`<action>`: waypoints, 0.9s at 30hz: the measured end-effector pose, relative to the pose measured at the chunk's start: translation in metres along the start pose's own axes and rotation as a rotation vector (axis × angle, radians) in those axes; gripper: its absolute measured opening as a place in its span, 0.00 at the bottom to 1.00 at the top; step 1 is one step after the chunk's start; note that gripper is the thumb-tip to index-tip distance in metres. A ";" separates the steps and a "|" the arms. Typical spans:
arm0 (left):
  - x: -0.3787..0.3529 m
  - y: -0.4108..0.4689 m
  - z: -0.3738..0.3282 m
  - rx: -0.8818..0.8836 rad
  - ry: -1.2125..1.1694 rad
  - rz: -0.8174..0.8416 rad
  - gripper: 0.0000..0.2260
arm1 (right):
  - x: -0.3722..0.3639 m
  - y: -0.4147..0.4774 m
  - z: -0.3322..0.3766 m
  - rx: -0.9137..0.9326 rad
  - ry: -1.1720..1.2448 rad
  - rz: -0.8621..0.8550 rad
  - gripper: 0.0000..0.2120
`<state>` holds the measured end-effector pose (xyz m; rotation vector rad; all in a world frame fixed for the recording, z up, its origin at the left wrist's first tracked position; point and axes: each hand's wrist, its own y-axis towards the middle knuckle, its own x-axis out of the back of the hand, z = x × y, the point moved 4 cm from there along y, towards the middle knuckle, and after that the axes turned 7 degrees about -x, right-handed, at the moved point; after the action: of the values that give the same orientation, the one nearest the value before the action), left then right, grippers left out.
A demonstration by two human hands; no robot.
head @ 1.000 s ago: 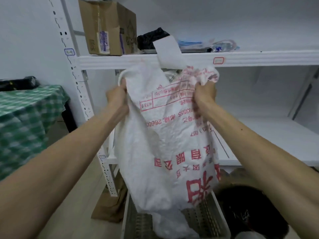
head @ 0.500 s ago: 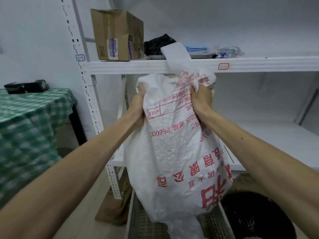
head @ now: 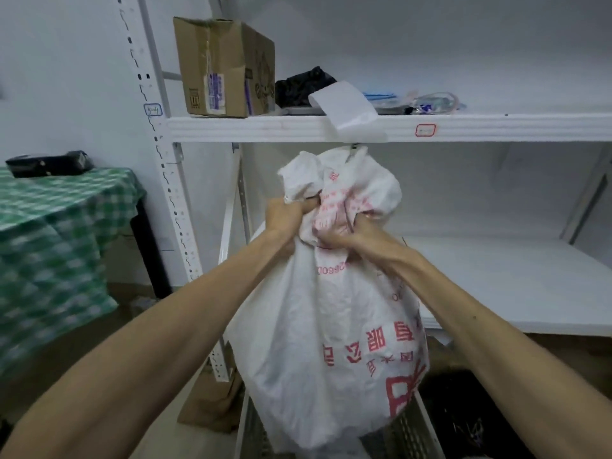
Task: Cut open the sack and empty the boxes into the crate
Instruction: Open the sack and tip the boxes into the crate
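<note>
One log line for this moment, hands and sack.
left hand: grips sack top | right hand: grips sack top | sack: upside down over crate

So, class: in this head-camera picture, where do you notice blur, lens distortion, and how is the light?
Head view: the green checked tablecloth at the left edge is smeared by motion blur; the white shelf upright bows, a wide-angle effect; the light is soft and even, with no glare; the sack and cardboard box are fairly sharp.
</note>
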<state>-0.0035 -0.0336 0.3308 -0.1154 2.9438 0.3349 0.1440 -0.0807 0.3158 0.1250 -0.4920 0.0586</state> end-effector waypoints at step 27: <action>0.002 -0.001 0.018 -0.243 0.321 0.087 0.18 | -0.009 0.034 -0.013 0.067 -0.279 -0.157 0.59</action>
<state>-0.0026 -0.0302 0.3127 -0.0790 3.2160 0.7525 0.1396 -0.0454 0.3037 0.2394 -0.7570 -0.0976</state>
